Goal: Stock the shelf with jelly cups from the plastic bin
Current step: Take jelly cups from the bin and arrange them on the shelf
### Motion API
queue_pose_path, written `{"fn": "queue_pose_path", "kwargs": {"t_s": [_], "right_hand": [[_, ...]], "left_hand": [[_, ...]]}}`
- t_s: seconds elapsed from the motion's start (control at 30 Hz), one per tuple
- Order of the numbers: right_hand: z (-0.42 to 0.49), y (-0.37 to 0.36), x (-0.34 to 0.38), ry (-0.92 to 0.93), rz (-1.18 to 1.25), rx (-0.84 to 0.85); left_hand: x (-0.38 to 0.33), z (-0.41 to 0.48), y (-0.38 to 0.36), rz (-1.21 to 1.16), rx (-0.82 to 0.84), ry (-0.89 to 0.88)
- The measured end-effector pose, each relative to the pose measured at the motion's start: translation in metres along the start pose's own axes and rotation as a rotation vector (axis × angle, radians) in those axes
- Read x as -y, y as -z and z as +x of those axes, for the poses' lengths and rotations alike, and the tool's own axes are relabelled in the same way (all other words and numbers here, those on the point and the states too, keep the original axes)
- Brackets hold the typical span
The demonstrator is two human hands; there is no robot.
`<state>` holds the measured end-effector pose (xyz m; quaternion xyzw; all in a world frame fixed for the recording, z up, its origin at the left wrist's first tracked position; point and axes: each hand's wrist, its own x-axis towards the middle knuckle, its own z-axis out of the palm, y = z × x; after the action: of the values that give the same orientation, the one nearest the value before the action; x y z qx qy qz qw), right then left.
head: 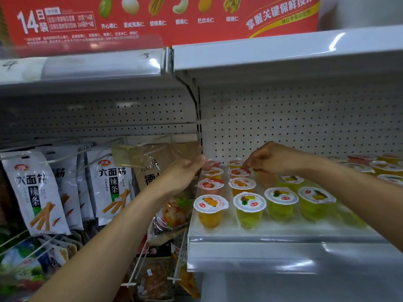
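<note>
Several jelly cups stand in rows on the white shelf (283,231), with orange, red and yellow-green jelly under printed lids. The front row includes an orange cup (210,211) and a yellow-green cup (249,211). My right hand (274,159) reaches over the middle rows with its fingers curled down on the top of an orange-pink jelly cup (266,179), whose lid it hides. At the shelf's left edge my left hand (185,173) has curled fingers and its thumb next to a red-lidded cup (212,164) at the back; any grip is hidden. The plastic bin is out of view.
Snack bags (35,192) hang on pegs left of the shelf, one brown bag (150,168) right behind my left hand. More jelly cups (383,168) sit at the far right. A shelf with a red carton (152,18) runs overhead. A perforated back panel (305,123) closes the rear.
</note>
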<state>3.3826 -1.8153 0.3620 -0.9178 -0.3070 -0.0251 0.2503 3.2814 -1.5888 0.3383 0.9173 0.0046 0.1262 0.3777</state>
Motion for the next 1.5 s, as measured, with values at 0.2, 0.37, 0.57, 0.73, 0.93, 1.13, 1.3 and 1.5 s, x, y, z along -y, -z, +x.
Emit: {"fn": "queue_pose_path", "kwargs": {"t_s": [0.2,0.37,0.57,0.73,0.93,1.13,1.3,1.5], "right_hand": [[0.002,-0.011,0.003,-0.029,0.023,0.026],[0.0,-0.011,0.005,-0.042,-0.02,0.034],[-0.009,-0.012,0.003,0.041,-0.006,-0.024],[-0.017,-0.014,0.011,0.075,0.004,0.032],[-0.037,-0.016,0.018,0.179,0.061,-0.12],[-0.092,-0.03,0.037,0.368,-0.25,-0.138],[-0.098,-0.044,0.035,0.367,-0.395,-0.21],[-0.095,-0.058,0.031,0.375,-0.305,-0.239]], "left_hand": [[0.004,0.002,-0.01,0.032,0.067,0.042],[0.004,0.002,-0.013,0.002,0.059,0.009],[0.011,-0.006,-0.011,-0.095,-0.034,-0.102],[0.02,-0.006,-0.015,-0.067,-0.027,-0.131],[0.015,-0.023,-0.014,-0.115,-0.149,-0.185],[0.021,-0.074,-0.027,-0.054,-0.137,-0.375],[0.029,-0.081,-0.033,0.089,-0.157,-0.412],[0.026,-0.079,-0.031,0.083,-0.148,-0.385]]}}
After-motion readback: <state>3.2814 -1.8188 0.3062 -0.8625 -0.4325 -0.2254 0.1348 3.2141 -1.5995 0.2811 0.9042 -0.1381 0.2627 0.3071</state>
